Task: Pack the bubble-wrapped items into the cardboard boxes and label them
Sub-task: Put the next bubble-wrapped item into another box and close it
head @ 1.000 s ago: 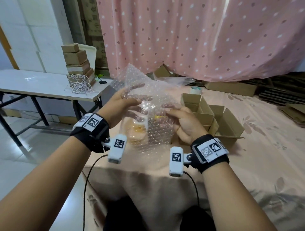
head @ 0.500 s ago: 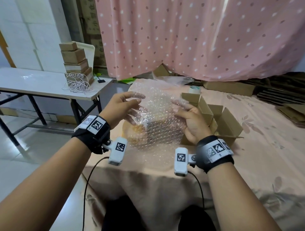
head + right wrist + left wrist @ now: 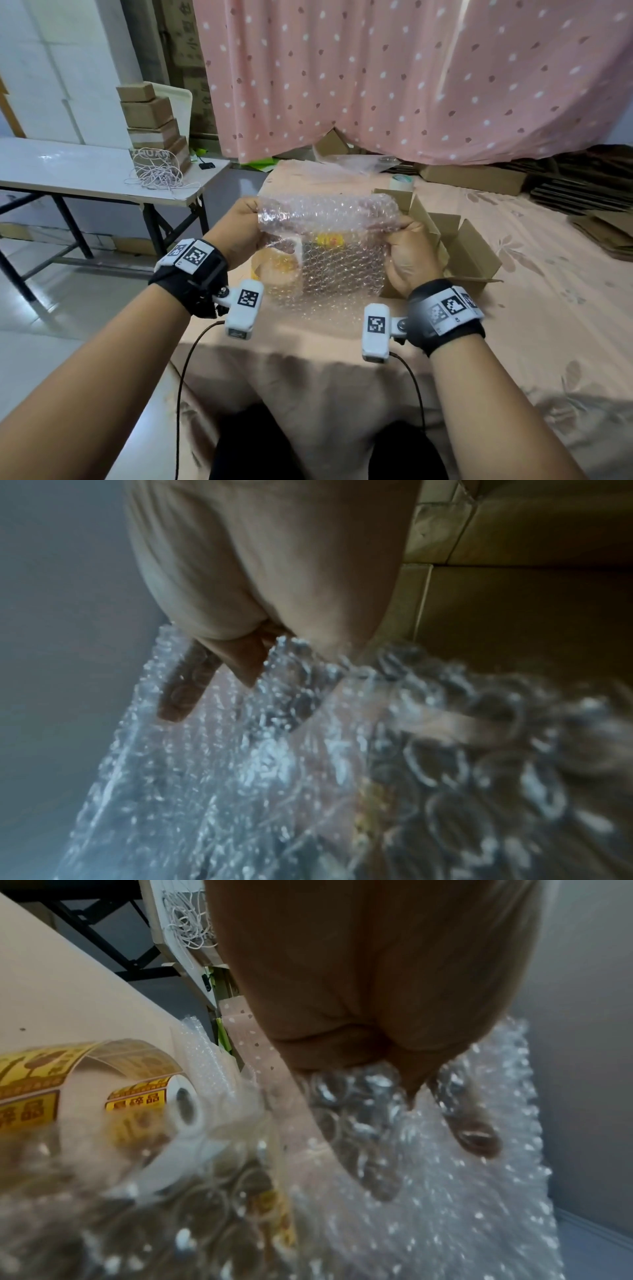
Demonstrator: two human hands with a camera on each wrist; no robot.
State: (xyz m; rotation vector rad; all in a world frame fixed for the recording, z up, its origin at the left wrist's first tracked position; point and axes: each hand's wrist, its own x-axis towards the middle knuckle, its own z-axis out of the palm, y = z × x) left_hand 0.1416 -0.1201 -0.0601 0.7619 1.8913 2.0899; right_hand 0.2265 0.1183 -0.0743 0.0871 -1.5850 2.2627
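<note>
A sheet of clear bubble wrap [image 3: 329, 246] is held up over the table's near corner, its top edge rolled over. My left hand [image 3: 239, 226] grips its left side and my right hand [image 3: 407, 250] grips its right side. In the left wrist view my fingers [image 3: 472, 1134] curl behind the bubble wrap [image 3: 428, 1191]; the right wrist view shows my fingers [image 3: 185, 688] pinching the bubble wrap [image 3: 240, 764]. A roll of yellow labels [image 3: 113, 1096] lies on the table under the wrap, showing through it as a yellow patch [image 3: 327, 240]. Open cardboard boxes [image 3: 462, 246] stand just right of my right hand.
A pink cloth covers the table [image 3: 513, 308]. A tape roll [image 3: 401, 182] and loose plastic film [image 3: 356, 164] lie at its far end. A white folding table [image 3: 85, 171] to the left carries stacked small boxes [image 3: 150, 120] and tangled cord [image 3: 161, 171]. Flat cardboard [image 3: 582, 192] lies at right.
The tall, loose bubble wrap has been brought down and its top rolled over toward me. Both hands moved from its front to its two side edges.
</note>
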